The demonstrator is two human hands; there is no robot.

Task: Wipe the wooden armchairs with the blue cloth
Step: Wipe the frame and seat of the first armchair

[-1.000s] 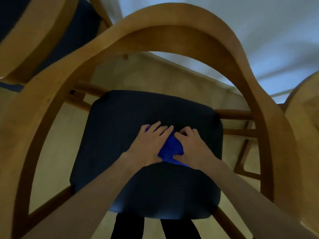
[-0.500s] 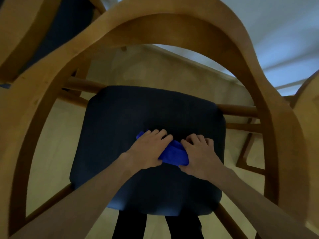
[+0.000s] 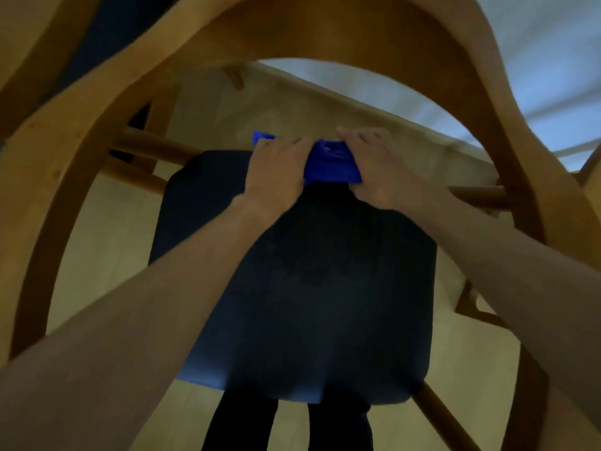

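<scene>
Hands: left hand (image 3: 276, 172) and right hand (image 3: 379, 167) press blue cloth (image 3: 330, 162) flat at seat cushion (image 3: 309, 288) far edge. Advise even pressure, overlapping strokes.

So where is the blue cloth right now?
In the head view, the blue cloth lies at the far edge of the dark seat, between the left hand and right hand.

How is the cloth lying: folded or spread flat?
Folded or bunched: the cloth shows as a thick wad with creases between both hands, at the seat's far edge.
</scene>
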